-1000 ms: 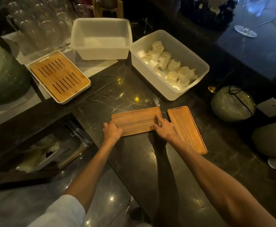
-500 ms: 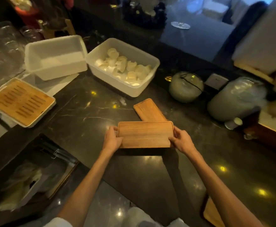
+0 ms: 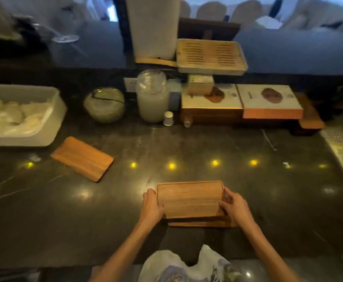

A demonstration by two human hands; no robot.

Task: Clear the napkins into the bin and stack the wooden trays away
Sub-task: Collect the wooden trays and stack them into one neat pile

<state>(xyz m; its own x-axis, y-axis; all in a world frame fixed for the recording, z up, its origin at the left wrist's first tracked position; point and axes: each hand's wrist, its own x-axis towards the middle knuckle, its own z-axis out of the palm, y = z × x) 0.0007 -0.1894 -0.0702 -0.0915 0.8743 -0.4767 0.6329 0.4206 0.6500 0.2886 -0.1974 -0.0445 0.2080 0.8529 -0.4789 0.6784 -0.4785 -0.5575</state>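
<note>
Dark marble bench (image 3: pixel 186 151), dim light, row of yellow lamp reflections across it. Left hand (image 3: pixel 152 206) grips the left short edge of a rectangular brown wooden tray (image 3: pixel 190 199); right hand (image 3: pixel 236 208) grips its right short edge, fingers curled over the rim. Tray sits level on a second wooden tray (image 3: pixel 202 223), of which only the near edge shows. Further left, well apart, a third flat wooden tray (image 3: pixel 82 158) lies askew on the bench. Beyond it, a white plastic bin (image 3: pixel 52 127) holds rolled white napkins (image 3: pixel 13 117). At the back, a slatted bamboo tray (image 3: pixel 211 55) rests on stacked boxes.
</note>
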